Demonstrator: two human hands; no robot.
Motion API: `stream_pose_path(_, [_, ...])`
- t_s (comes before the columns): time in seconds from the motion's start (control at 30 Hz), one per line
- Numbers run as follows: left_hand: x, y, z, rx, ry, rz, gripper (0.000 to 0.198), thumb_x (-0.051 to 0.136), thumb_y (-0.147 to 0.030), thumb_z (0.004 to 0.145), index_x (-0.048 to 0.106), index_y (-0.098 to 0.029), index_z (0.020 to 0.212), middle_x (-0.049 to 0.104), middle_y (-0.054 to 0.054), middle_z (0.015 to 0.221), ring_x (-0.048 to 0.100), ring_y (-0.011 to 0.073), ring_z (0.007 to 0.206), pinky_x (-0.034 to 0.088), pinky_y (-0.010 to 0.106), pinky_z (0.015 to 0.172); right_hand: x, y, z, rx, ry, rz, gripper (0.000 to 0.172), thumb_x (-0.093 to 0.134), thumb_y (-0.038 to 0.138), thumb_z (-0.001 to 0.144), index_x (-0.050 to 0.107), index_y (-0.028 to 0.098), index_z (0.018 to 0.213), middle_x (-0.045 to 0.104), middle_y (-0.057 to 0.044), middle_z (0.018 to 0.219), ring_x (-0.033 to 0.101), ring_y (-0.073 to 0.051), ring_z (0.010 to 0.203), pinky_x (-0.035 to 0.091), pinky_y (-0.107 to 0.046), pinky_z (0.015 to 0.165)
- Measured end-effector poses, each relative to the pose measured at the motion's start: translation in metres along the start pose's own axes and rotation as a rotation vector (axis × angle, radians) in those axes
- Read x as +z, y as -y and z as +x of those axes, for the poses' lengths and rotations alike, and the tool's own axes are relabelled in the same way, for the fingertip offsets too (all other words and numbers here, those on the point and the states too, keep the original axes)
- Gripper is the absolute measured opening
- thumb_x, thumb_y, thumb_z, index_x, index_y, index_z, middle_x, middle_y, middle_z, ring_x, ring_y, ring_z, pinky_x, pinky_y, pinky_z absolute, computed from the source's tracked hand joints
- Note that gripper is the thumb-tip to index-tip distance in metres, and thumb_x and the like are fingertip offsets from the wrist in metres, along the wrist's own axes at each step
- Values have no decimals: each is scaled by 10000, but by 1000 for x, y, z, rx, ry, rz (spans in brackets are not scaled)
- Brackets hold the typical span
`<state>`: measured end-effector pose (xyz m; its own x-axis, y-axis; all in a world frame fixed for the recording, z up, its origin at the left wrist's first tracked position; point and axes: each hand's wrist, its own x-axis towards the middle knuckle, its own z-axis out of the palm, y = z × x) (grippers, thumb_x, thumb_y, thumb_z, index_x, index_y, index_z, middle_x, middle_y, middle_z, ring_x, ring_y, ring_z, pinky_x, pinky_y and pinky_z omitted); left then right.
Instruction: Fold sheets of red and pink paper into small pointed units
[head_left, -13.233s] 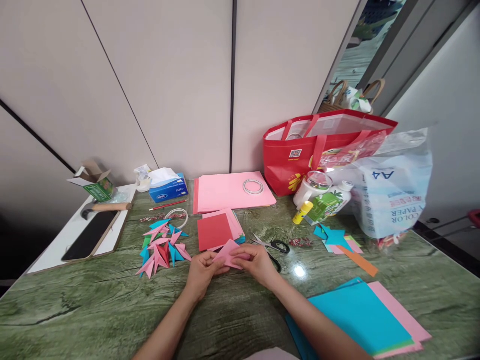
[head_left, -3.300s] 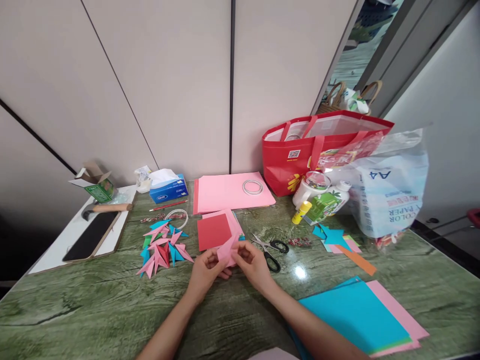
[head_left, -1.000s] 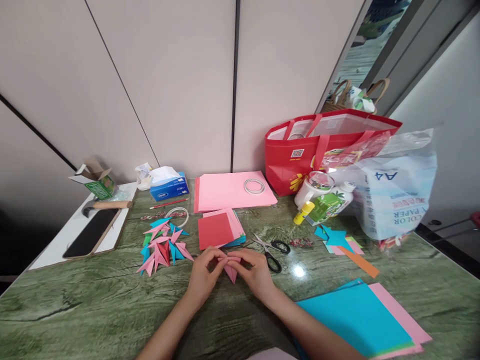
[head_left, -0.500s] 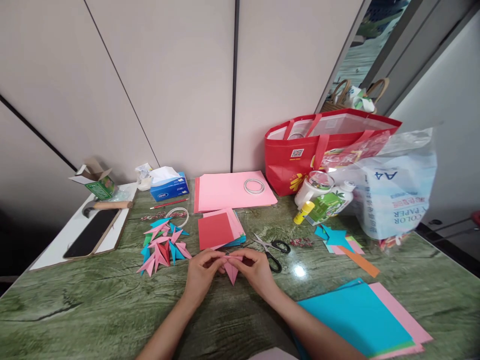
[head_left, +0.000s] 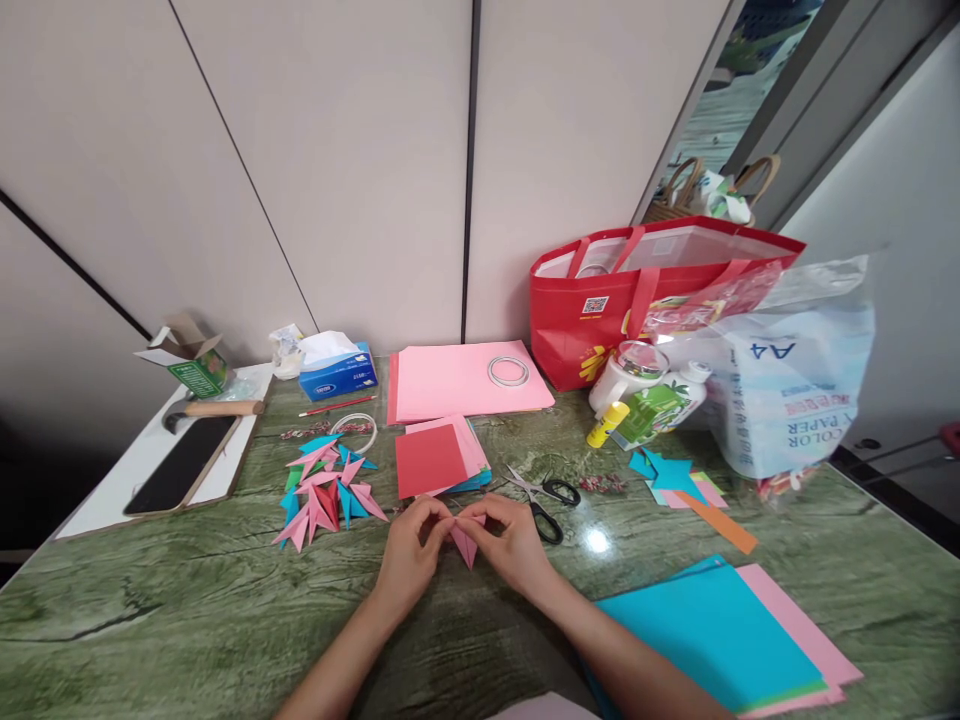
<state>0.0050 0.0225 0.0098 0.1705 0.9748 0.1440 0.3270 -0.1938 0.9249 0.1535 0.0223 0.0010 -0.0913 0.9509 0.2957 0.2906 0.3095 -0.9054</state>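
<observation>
Between my two hands is a folded piece of pink paper, its point hanging down toward me. My left hand pinches its upper left part between thumb and fingers. On the other side my right hand grips the upper right part the same way. The fingers cover the paper's top edge. Just beyond my hands lies a stack of square paper with a red sheet on top. Black-handled scissors rest open beside my right hand. A heap of folded paper pieces in pink, blue, red and green lies to the left.
At the right front are large blue sheets. A red bag, a plastic paper bag and a glue stick stand at the back right. Toward the left are a tissue box, a phone and a hammer.
My left hand has shifted slightly right, closer to my right hand. Less of the pink paper shows between them, and its point has tipped a little to the right.
</observation>
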Motion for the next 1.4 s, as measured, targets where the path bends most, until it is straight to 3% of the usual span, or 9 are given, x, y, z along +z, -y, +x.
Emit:
stream_pose_path(0.1, [0, 1, 2, -46, 40, -80, 117, 523, -247, 762, 556, -167, 684, 538, -8, 621, 526, 131, 563, 425, 225, 544, 0, -2, 1, 49, -1, 82, 100, 634, 276, 695, 667, 183, 686, 643, -23, 641, 561, -145, 593, 439, -245, 561])
stream_pose_path(0.27, [-3, -1, 4, -91, 4, -180, 141, 535, -289, 751, 558, -165, 688, 558, -10, 632, 543, 123, 524, 454, 235, 537, 1, -9, 3, 222, 0, 325, 242, 695, 306, 616, 618, 170, 801, 641, -10, 658, 578, -140, 566, 470, -229, 518])
stream_pose_path(0.4, [-1, -5, 4, -94, -15, -219, 142, 607, -291, 686, 632, -165, 747, 609, 20, 702, 566, 138, 567, 479, 244, 527, 1, -8, 3, 201, 6, 349, 170, 680, 309, 635, 643, 158, 704, 652, -25, 648, 591, -147, 578, 482, -231, 526])
stream_pose_path(0.57, [-2, -1, 2, -18, -62, -200, 118, 625, -270, 680, 700, -179, 673, 593, 19, 679, 506, 91, 445, 434, 210, 416, 0, -3, 2, 189, 28, 334, 148, 683, 289, 637, 678, 177, 735, 684, -31, 697, 613, -161, 606, 499, -251, 561])
stream_pose_path(0.8, [-6, 6, 0, 80, -84, -63, 110, 615, -264, 707, 709, -206, 701, 616, 29, 668, 556, 134, 569, 450, 220, 499, -2, -1, 3, 209, 49, 382, 113, 675, 301, 649, 700, 206, 705, 697, -17, 667, 626, -166, 595, 507, -267, 577])
stream_pose_path(1.13, [-5, -7, -1, 133, -76, -40, 128, 614, -249, 705, 676, -167, 629, 617, 35, 626, 561, 152, 607, 438, 237, 549, -2, 3, -3, -165, -11, 23, 136, 540, 234, 780, 591, 175, 669, 583, -18, 621, 539, -134, 587, 426, -247, 562])
stream_pose_path(1.27, [-5, -6, -1, 110, -89, -64, 133, 613, -257, 707, 671, -170, 624, 607, 26, 623, 561, 151, 615, 448, 249, 582, 0, -1, -2, -176, -29, 60, 116, 545, 241, 787, 616, 177, 723, 568, -2, 595, 505, -107, 490, 407, -223, 478])
stream_pose_path(1.33, [-4, -6, 0, 91, -105, -81, 96, 636, -270, 685, 685, -188, 690, 609, 27, 700, 571, 160, 668, 461, 261, 619, -1, 0, -1, -151, -32, 128, 112, 544, 237, 791, 634, 180, 756, 588, -8, 627, 514, -100, 468, 415, -215, 450])
stream_pose_path(1.4, [-3, -5, 1, 59, -135, -140, 281, 704, -289, 605, 669, -223, 875, 602, 36, 853, 577, 184, 780, 475, 276, 671, -3, 2, 0, -173, -38, 146, 97, 553, 219, 783, 645, 187, 781, 621, -33, 707, 574, -129, 576, 464, -237, 525])
